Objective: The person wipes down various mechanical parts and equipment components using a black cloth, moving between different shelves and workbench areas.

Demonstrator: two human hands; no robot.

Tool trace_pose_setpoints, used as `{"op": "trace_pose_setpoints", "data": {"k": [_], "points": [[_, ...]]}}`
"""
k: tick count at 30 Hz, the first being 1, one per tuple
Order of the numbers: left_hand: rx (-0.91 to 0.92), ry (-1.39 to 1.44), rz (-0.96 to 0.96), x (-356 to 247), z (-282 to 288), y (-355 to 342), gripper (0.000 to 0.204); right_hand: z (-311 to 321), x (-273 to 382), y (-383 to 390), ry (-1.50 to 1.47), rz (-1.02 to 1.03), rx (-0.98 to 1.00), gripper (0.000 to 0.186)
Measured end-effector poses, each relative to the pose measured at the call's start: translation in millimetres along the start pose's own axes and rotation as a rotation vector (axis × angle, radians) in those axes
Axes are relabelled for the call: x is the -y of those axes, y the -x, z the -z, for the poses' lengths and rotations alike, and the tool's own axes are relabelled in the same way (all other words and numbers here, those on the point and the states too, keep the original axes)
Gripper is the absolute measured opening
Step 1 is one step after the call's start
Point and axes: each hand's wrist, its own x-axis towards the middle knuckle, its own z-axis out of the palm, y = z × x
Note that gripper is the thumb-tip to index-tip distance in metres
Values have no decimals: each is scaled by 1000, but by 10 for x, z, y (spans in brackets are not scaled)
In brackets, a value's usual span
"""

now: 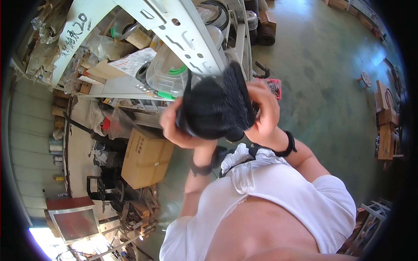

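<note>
Both of my hands hold a bulky black object (207, 106) up in front of the shelving; its kind is hard to make out. Its left part looks smooth and rounded, while a fuzzy, bristly strip runs down the right part. My left hand (179, 128) is curled round the lower left edge, with the fingertips partly hidden behind it. On the other side my right hand (264, 111) grips the right edge, fingers bent over it. Each wrist wears a black band. Just behind the object stands a white perforated shelf post (191, 41).
Shelves at the left hold a clear plastic box with green clips (167, 76) and other goods. A large cardboard box (148, 158) stands below, near jumbled metal parts (135, 213). A red bin (274, 87) sits beyond my right hand. Green floor (322, 74) stretches right, toward more cartons (385, 117).
</note>
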Motion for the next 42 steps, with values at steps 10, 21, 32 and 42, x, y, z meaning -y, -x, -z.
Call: {"op": "trace_pose_setpoints", "data": {"k": [10,21,32,42], "points": [[347,-385,64,-106,-127,-59,26,-154,-95,-177,203,-199,194,31],[224,-235,-65,-137,-237,-382,31,-166,-79,-375,-38,-203,112,24],[449,-378,-32,27,-5,385,29,-85,-336,481,-70,-450,128,28],[178,-202,-161,-187,-207,-293,29,-228,-100,-485,275,247,-213,40]]}}
